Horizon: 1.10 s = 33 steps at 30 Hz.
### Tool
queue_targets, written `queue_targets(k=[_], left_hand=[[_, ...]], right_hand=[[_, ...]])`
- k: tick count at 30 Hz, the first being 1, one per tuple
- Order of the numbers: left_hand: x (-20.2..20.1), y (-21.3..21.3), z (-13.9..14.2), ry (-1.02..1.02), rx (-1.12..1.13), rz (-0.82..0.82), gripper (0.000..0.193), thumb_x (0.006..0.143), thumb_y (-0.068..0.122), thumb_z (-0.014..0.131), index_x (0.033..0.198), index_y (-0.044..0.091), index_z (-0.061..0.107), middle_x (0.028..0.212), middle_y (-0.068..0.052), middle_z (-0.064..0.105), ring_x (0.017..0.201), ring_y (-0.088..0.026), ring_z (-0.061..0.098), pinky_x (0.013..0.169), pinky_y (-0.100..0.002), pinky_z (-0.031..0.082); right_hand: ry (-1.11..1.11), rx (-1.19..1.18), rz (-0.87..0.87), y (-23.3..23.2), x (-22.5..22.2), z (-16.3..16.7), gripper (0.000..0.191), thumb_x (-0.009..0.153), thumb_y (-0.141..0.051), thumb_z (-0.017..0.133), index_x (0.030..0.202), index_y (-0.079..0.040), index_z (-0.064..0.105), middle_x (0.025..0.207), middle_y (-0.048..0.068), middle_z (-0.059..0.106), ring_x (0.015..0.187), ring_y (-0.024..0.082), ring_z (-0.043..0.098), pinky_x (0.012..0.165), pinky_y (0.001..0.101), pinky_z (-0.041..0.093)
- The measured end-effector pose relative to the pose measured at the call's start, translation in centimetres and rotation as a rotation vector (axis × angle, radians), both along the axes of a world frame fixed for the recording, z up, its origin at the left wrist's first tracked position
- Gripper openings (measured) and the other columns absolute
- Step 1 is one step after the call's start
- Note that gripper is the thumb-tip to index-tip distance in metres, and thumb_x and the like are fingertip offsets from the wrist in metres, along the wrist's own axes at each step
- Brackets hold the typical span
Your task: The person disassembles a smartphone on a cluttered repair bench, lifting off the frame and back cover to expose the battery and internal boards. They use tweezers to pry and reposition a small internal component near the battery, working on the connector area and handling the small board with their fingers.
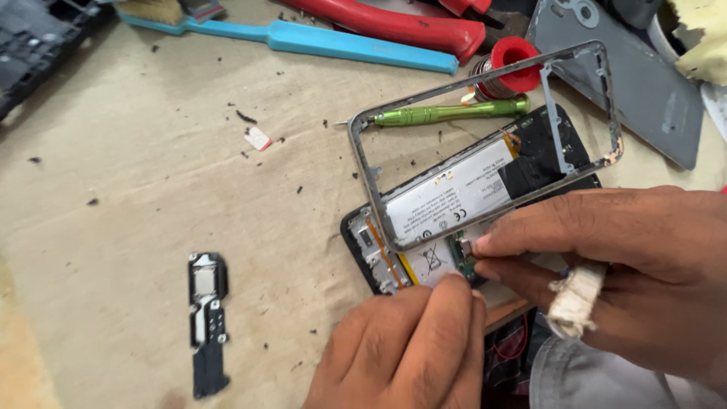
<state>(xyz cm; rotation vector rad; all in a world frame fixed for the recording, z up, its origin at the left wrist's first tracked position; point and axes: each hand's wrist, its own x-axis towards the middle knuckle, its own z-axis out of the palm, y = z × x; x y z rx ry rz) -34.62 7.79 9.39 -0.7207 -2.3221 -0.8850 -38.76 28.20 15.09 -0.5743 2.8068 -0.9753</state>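
— At the near edge of the worktop [113, 189], what are your hands on?

— My left hand [409, 348] is curled, its fingertips pressing on the lower end of the opened phone [424, 250]. My right hand [621, 257], one finger wrapped in a white bandage [575, 299], pinches a small green board [462, 254] at that same end, fingers nearly closed on it.

— And the phone itself?

— It lies face down, its battery [447, 197] showing. The metal frame [485, 136] is tilted up over it, its near edge resting on the phone.

— To the left?

— A loose black part [207, 322], well apart.

— Farther off?

— A green screwdriver [447, 113] just behind the frame, a red spool [511, 64], a grey back cover [644, 83], then a blue brush [303, 34] and red pliers [394, 23].
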Motion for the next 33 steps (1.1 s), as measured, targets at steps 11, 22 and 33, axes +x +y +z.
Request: queue_targets(k=[11, 22, 33], left_hand=[[1.0, 2.6, -2.2, -0.235, 0.200, 0.262, 0.027, 0.076, 0.019, 0.091, 0.095, 0.017, 0.074, 0.073, 0.004, 0.064, 0.061, -0.012, 0.061, 0.060, -0.030, 0.054], [1.5, 1.8, -1.3, -0.304, 0.224, 0.212, 0.022, 0.078, 0.018, 0.087, 0.095, 0.015, 0.074, 0.080, 0.003, 0.069, 0.071, -0.012, 0.068, 0.069, -0.029, 0.058], [-0.1, 0.1, -0.2, -0.094, 0.029, -0.008, 0.017, 0.081, 0.011, 0.083, 0.096, 0.009, 0.075, 0.095, 0.000, 0.073, 0.084, -0.012, 0.070, 0.071, -0.030, 0.058]], right_hand=[[-0.056, 0.007, -0.037, 1.8, -0.6, -1.7, 0.028, 0.078, -0.012, 0.088, 0.105, -0.016, 0.081, 0.102, 0.001, 0.073, 0.070, 0.007, 0.064, 0.056, 0.0180, 0.051], [-0.032, 0.054, 0.116, 1.4, -0.1, -0.8, 0.029, 0.079, -0.011, 0.081, 0.107, -0.012, 0.078, 0.099, 0.003, 0.072, 0.079, 0.008, 0.071, 0.065, 0.0206, 0.055], [-0.056, 0.067, 0.045, 0.4, -0.1, -0.7, 0.021, 0.084, -0.016, 0.081, 0.104, -0.012, 0.080, 0.095, 0.000, 0.070, 0.075, 0.007, 0.068, 0.058, 0.0195, 0.052]])
